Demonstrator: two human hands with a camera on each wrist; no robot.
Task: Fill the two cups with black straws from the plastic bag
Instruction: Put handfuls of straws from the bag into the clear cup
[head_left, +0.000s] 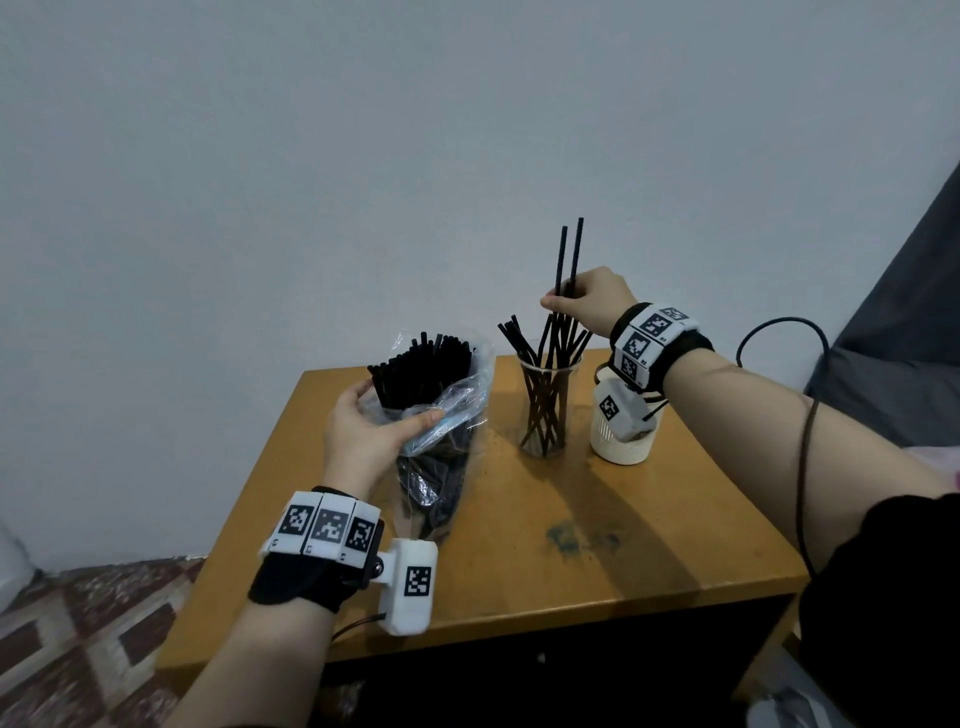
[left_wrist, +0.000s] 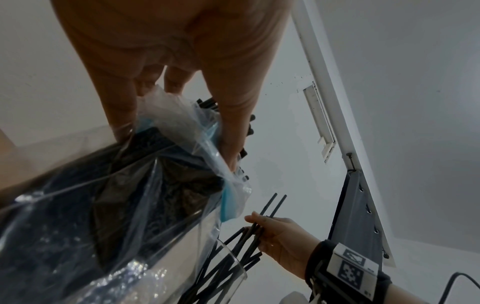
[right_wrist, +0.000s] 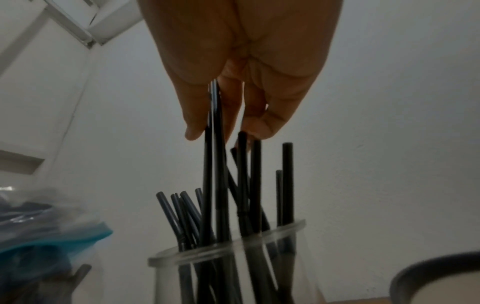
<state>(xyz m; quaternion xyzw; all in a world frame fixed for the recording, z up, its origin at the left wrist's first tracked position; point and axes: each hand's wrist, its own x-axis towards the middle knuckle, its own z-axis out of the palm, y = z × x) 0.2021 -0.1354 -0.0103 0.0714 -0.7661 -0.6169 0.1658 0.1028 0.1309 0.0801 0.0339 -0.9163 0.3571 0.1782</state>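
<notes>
A clear plastic bag (head_left: 441, 410) packed with black straws stands on the wooden table (head_left: 597, 545). My left hand (head_left: 363, 426) grips the bag near its open mouth, thumb and fingers around the plastic (left_wrist: 182, 127). My right hand (head_left: 587, 301) pinches two black straws (head_left: 569, 260) upright, their lower ends inside the clear cup (head_left: 545, 405), which holds several straws. In the right wrist view the pinched straws (right_wrist: 215, 164) run down into the clear cup (right_wrist: 228, 253). The white cup (head_left: 623, 441) stands to the right, partly hidden by my wrist camera.
The table stands against a plain wall (head_left: 467, 130). A black cable (head_left: 805, 467) hangs along my right arm. Patterned floor (head_left: 78, 623) shows at the lower left, and dark fabric (head_left: 909, 312) at the right edge.
</notes>
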